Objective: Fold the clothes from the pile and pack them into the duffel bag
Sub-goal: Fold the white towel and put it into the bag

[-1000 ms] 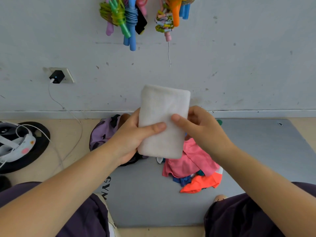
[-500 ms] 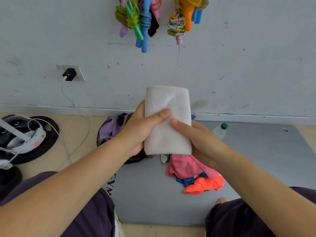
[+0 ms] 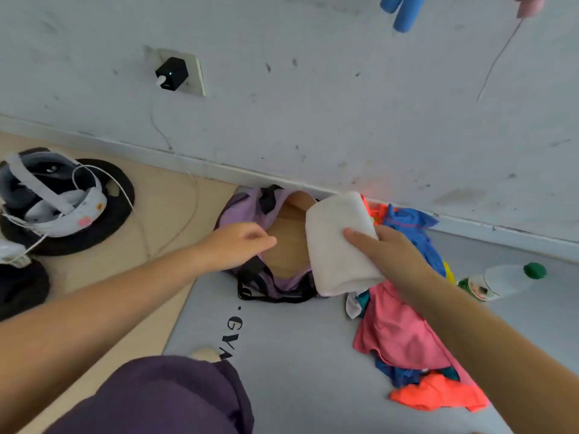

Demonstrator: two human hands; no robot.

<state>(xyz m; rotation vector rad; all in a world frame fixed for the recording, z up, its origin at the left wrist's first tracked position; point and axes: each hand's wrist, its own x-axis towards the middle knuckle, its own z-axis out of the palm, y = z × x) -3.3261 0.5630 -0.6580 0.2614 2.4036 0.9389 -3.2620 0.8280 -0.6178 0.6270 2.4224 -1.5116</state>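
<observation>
The folded white towel (image 3: pixel 340 245) is held in the air above the open mouth of the lilac duffel bag (image 3: pixel 250 211), gripped by the right hand (image 3: pixel 388 252), thumb across its front and fingers hidden behind it. The left hand (image 3: pixel 238 245) holds nothing; it hangs over the near-left rim of the bag with fingers loosely curled, and whether they touch the fabric cannot be told. The bag lies against the foot of the wall, its tan lining showing, black straps (image 3: pixel 269 286) trailing on the grey mat (image 3: pixel 297 355). The mat bears black letters, of which only "GY" and part of a third read. Just right of the bag lies the pile of clothes (image 3: pixel 404 333): blue at the wall, pink in the middle, orange nearest. Beyond it a plastic bottle (image 3: pixel 501 281) with a green cap lies on its side, its label too blurred to read. A black charger (image 3: pixel 171 73) sits in the wall socket, and a white headset (image 3: pixel 59 195) rests on a black disc at far left
</observation>
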